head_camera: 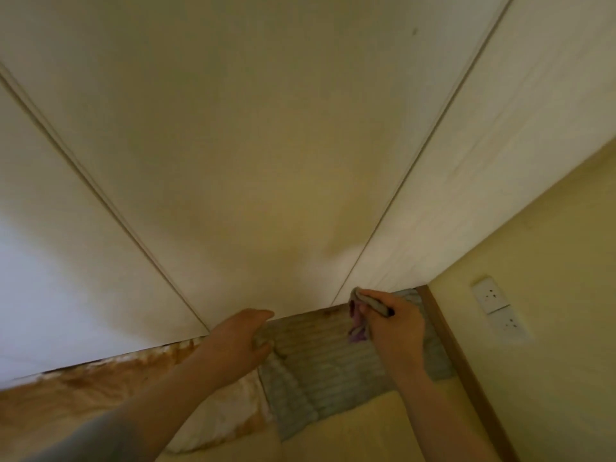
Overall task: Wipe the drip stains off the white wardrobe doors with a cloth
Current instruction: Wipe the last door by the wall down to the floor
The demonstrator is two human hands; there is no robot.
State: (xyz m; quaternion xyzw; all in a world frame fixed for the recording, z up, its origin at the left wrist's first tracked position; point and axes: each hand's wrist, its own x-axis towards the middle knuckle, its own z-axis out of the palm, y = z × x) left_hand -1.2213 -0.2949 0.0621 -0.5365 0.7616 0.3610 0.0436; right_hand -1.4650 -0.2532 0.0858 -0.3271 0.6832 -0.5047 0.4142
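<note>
The right grip [396,331] clenches the cloth [359,311] at the near foot of the doors [266,145], while the left grip [238,341] rests on a blanket [326,368], grasping or not I cannot tell; with a speck [414,31] far right, wiping seems unfinished.

Dim, warm yellow light overall; cooler white-blue glow on wardrobe doors [40,278] at left edge. Soft shadow across mid door. Pic soft throughout, cloth [356,328] in right hand [395,331] smeared. Wide-angle lens splays door seams outward.
</note>
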